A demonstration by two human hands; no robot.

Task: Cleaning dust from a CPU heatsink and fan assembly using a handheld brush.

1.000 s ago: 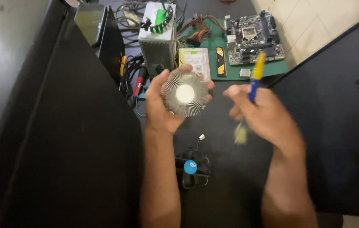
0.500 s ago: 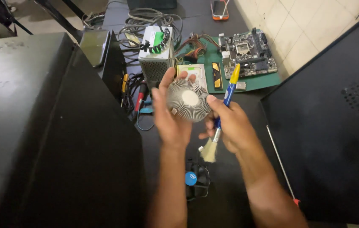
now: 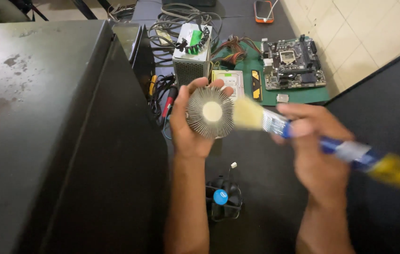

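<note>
My left hand holds a round finned metal heatsink up in front of me, its pale core facing the camera. My right hand grips a paintbrush with a blue and yellow handle. The brush lies nearly level, its pale bristles touching the right side of the heatsink's fins. The brush is motion-blurred. Below my hands a black cooler fan with a blue centre lies on the dark surface.
A dark computer case fills the left, another dark panel the right. Farther back lie a grey power supply with cables, a hard drive, a motherboard on a green mat, and a phone.
The brush swung from pointing bristles-down to lying level, and its bristles now meet the heatsink. My right hand shifted right and lower. The view moved closer.
</note>
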